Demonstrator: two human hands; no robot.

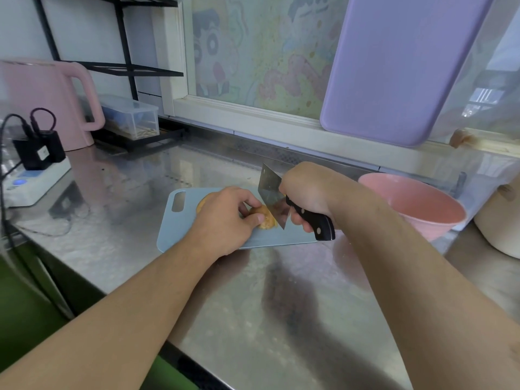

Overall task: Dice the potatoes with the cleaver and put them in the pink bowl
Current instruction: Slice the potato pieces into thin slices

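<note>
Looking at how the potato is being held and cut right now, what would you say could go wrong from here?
1. The left hand pinches the potato right beside the cleaver, so its fingertips could be nicked if the blade drifts.
2. The potato piece is small and rounded; it may roll or slip under the cut.
3. The board lies on smooth steel counter near the bowl; it could slide under pressure.

Steel counter [118,249], blue cutting board [180,232], pink bowl [416,209], pink kettle [47,102], power strip [36,181]
</note>
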